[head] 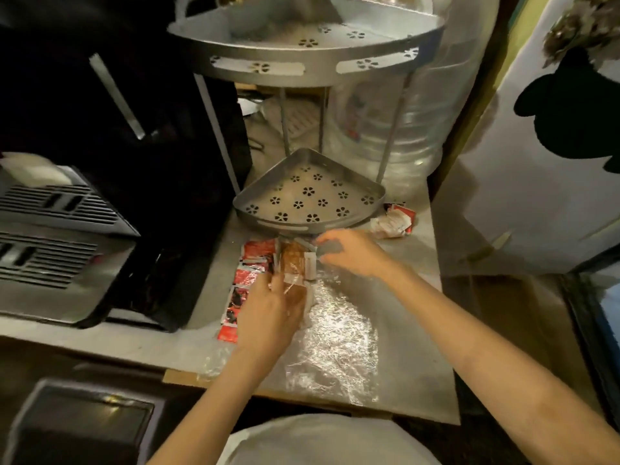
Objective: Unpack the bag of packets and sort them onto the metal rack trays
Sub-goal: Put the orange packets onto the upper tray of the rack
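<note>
A crumpled clear plastic bag (335,333) lies flat on the metal counter. At its far end, a brown packet (295,260) with a white label sits among the bag's folds. My left hand (268,313) rests on the near part of that packet and the plastic, fingers curled around it. My right hand (349,251) pinches a small grey packet (327,246) just beyond the brown one. A strip of red packets (246,280) lies along the left of the bag. The metal rack's lower tray (308,196) stands right behind the hands; its upper tray (302,41) is above.
A small heap of red and white packets (394,219) lies right of the lower tray. A large clear water bottle (396,112) stands behind the rack. A black appliance (117,129) and a vented metal unit (50,236) fill the left. A white fridge door (536,162) is right.
</note>
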The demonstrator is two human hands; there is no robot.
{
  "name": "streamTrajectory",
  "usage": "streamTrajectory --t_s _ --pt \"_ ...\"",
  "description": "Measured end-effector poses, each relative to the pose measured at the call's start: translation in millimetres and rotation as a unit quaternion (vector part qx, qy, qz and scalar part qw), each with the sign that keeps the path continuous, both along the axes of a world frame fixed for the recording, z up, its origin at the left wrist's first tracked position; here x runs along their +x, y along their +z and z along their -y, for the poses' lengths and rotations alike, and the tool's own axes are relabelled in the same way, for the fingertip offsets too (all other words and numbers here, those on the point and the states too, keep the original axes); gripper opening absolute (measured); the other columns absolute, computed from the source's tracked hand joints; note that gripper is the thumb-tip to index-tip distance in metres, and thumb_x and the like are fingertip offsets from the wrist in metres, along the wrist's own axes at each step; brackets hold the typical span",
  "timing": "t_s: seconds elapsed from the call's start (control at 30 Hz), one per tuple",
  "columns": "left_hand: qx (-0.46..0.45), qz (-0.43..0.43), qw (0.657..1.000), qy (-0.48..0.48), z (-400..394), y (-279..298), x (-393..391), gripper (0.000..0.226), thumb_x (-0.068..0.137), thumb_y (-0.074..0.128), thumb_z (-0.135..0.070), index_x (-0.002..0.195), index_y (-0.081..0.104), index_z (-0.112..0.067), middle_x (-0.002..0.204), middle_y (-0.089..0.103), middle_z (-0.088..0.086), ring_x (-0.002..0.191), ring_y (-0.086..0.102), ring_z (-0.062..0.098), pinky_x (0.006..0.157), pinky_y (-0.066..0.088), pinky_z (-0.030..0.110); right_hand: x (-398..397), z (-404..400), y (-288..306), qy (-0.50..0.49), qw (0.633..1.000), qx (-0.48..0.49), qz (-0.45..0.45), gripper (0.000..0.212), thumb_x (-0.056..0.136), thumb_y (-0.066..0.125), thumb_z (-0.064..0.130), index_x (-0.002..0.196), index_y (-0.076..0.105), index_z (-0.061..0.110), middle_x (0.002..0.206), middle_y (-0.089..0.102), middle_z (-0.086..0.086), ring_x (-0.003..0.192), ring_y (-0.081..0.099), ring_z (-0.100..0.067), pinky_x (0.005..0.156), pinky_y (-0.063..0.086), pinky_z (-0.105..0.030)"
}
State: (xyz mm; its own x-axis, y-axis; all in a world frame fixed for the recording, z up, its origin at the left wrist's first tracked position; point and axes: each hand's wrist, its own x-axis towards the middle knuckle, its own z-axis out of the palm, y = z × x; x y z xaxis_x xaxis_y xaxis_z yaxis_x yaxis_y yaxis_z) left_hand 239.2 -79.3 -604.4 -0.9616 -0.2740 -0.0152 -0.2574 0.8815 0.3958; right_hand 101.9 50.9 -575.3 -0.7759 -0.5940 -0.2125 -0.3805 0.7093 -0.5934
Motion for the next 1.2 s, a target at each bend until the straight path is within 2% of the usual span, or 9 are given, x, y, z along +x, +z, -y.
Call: streamTrajectory --t_s 0.17,0.23,0.53,0.73,0.83,0.93,1.0,1.1,1.2 --pt "-0.038 0.107 0.992 0.055 8 -9 4 0.067 0.085 0.044 -0.058 0.129 0.039 -0.007 0.131 0.045 0.014 0.115 0.051 0.027 0.093 0.048 0.036 -4 30 -17 0.045 0.999 0.009 0.027 0.052 0.082 0.064 0.023 0.130 0.048 0.016 0.128 0.056 -0.008 0.104 0.057 -0.021 0.086 0.045 -0.028" --pt "-0.057 0.129 0.989 0.052 5 -10 3 0.062 0.086 0.043 -0.056 0.125 0.043 -0.008 0.126 0.049 0.013 0.111 0.053 0.025 0.089 0.050 0.035 -5 35 -24 0.035 0.999 0.016 0.030 0.056 0.080 0.067 0.021 0.131 0.046 0.015 0.129 0.055 -0.008 0.099 0.052 -0.017 0.082 0.041 -0.027" --pt "-0.042 0.140 0.988 0.048 0 -12 -8 0.054 0.085 0.056 -0.042 0.123 0.042 -0.006 0.124 0.051 0.010 0.112 0.052 0.023 0.088 0.049 0.031 -17 43 -39 0.005 0.995 0.099 0.024 0.087 0.067 0.077 0.035 0.138 0.035 0.010 0.141 0.045 -0.012 0.135 0.030 -0.031 0.108 0.032 -0.045" --pt "-0.020 0.067 0.997 0.016 3 -15 -12 0.053 0.083 0.061 -0.032 0.125 0.038 -0.012 0.124 0.049 0.005 0.113 0.048 0.019 0.088 0.045 0.027 -22 31 -26 0.008 0.993 0.121 0.009 0.071 0.061 0.079 0.037 0.124 0.052 0.016 0.122 0.051 -0.009 0.118 0.038 -0.026 0.096 0.040 -0.038" --pt "0.002 0.053 0.998 -0.014 3 -16 -11 0.048 0.086 0.059 -0.024 0.126 0.034 -0.015 0.121 0.050 0.006 0.100 0.056 0.017 0.074 0.048 0.023 -21 21 -16 0.012 0.995 0.077 0.061 0.069 0.061 0.081 0.027 0.121 0.052 0.013 0.118 0.053 -0.005 0.109 0.048 -0.022 0.092 0.044 -0.036" --pt "0.051 0.072 0.995 -0.055 8 -10 -15 0.042 0.086 0.059 -0.022 0.122 0.038 -0.018 0.106 0.064 0.004 0.081 0.062 0.015 0.064 0.052 0.024 -21 11 -6 0.018 0.991 0.050 0.124 0.063 0.062 0.082 0.020 0.117 0.053 0.013 0.104 0.059 0.002 0.096 0.058 -0.017 0.084 0.049 -0.028" --pt "0.151 0.100 0.981 -0.065 18 -1 -24 0.045 0.080 0.066 -0.016 0.118 0.043 -0.020 0.100 0.067 0.006 0.078 0.066 0.017 0.065 0.057 0.031 -24 4 -1 0.011 0.986 0.039 0.164 0.056 0.064 0.081 0.021 0.112 0.052 0.018 0.097 0.061 0.006 0.093 0.061 -0.017 0.080 0.050 -0.026" --pt "0.385 0.162 0.908 -0.045 36 18 -41 0.044 0.072 0.070 -0.001 0.105 0.049 -0.020 0.100 0.065 0.012 0.075 0.069 0.024 0.063 0.059 0.036 -27 -7 6 -0.013 0.964 0.013 0.266 0.058 0.060 0.084 0.031 0.109 0.056 0.019 0.101 0.063 -0.001 0.086 0.061 -0.020 0.072 0.054 -0.030" --pt "0.476 0.188 0.854 -0.094 50 26 -58 0.045 0.070 0.072 0.005 0.105 0.053 -0.017 0.102 0.065 0.011 0.077 0.066 0.019 0.067 0.057 0.029 -29 -18 8 -0.052 0.925 -0.051 0.372 0.038 0.065 0.081 0.023 0.097 0.061 0.016 0.097 0.062 -0.007 0.084 0.053 -0.021 0.069 0.046 -0.027"
